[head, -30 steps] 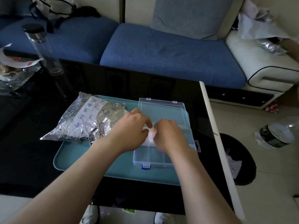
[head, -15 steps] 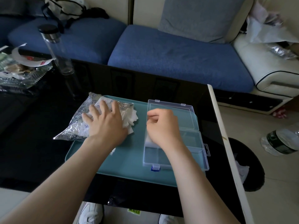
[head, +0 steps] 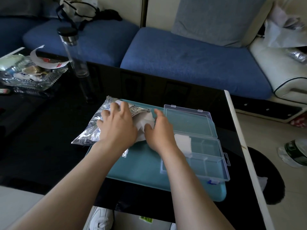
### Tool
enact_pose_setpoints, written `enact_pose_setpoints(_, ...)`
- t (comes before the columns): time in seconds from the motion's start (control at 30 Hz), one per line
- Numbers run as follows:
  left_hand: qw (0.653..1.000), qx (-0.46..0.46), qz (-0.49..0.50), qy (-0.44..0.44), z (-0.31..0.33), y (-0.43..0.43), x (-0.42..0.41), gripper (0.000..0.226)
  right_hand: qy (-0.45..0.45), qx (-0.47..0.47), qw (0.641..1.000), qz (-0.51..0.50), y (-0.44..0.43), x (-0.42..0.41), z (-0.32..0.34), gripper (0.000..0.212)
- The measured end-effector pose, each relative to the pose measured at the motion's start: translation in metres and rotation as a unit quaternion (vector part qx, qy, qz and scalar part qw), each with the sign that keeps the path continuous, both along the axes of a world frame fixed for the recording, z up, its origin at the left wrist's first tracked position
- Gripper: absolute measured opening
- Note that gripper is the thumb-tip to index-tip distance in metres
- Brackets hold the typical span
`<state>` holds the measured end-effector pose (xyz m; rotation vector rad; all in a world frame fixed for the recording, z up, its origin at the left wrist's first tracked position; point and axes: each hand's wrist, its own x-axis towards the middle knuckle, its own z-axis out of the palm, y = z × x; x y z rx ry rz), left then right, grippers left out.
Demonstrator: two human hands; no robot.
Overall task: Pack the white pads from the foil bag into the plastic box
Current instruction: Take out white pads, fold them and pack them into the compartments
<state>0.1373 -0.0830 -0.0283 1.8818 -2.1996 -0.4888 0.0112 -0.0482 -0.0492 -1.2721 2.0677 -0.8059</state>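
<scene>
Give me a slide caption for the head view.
Both hands pull white pads from foil bag.

The foil bag (head: 93,133) bears blue print too small to read.

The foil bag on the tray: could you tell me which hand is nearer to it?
Left. The left hand lies flat on the foil bag; the right hand is beside its mouth, at the white pads.

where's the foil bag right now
The foil bag lies at the teal tray's left end, partly on the black table, under the left hand.
</scene>
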Motion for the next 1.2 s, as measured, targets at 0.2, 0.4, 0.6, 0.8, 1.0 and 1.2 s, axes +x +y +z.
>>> enact_pose_setpoints(0.2,1.0,-0.023,-0.002,0.008,-0.005,-0.002,0.002,0.054,0.024,0.003,0.998,-0.06,-0.006,0.008,-0.005,0.044)
enact_pose_setpoints(0.4,0.999,-0.02,-0.041,-0.015,-0.015,0.002,-0.001,0.088,-0.109,-0.008,0.985,-0.131,-0.005,0.008,0.002,0.02)
enact_pose_setpoints(0.6,0.994,-0.025,-0.044,-0.101,-0.03,0.001,-0.004,0.104,-0.221,-0.001,0.968,-0.123,-0.004,0.002,0.006,0.017)
enact_pose_setpoints(0.8,0.989,-0.057,-0.033,-0.132,-0.035,0.003,-0.012,0.077,-0.244,-0.016,0.956,-0.161,0.004,-0.013,0.016,0.024)
enact_pose_setpoints(1.0,0.988,-0.03,-0.039,-0.144,-0.029,0.005,-0.018,0.091,-0.139,-0.023,0.972,-0.19,0.012,-0.032,0.018,0.026)
enact_pose_setpoints(1.2,0.994,0.004,-0.092,-0.059,-0.005,0.014,-0.035,0.116,-0.179,-0.136,0.963,-0.15,0.019,-0.046,0.033,0.026)
